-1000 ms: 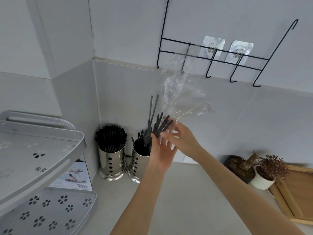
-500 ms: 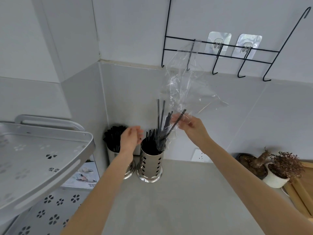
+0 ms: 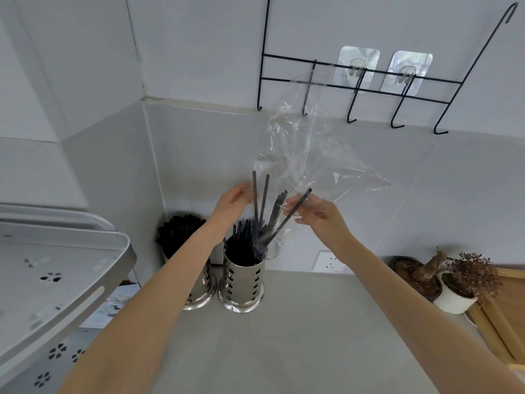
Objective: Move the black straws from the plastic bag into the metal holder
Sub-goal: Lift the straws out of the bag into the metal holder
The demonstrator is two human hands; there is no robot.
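A clear plastic bag (image 3: 315,155) hangs upside down over a perforated metal holder (image 3: 241,282) on the counter. My right hand (image 3: 315,214) grips the bag near its lower part. Several black straws (image 3: 264,206) stick out of the bag's mouth, their lower ends down in the holder among the straws standing there. My left hand (image 3: 234,200) is raised beside the straws on their left, fingers relaxed, at the bag's edge; whether it touches them is unclear. A second metal holder (image 3: 199,291), full of black straws, stands just left, partly hidden by my left forearm.
A grey metal rack (image 3: 56,265) fills the left side. A black wire hook rail (image 3: 369,83) hangs on the wall above. Two small potted dry plants (image 3: 460,282) and a wooden board (image 3: 505,317) sit at the right. A wall socket (image 3: 329,261) is behind the holder.
My left hand has risen from beside the left holder up to the straws and the bag's edge. The bag and my right hand stay over the right holder.
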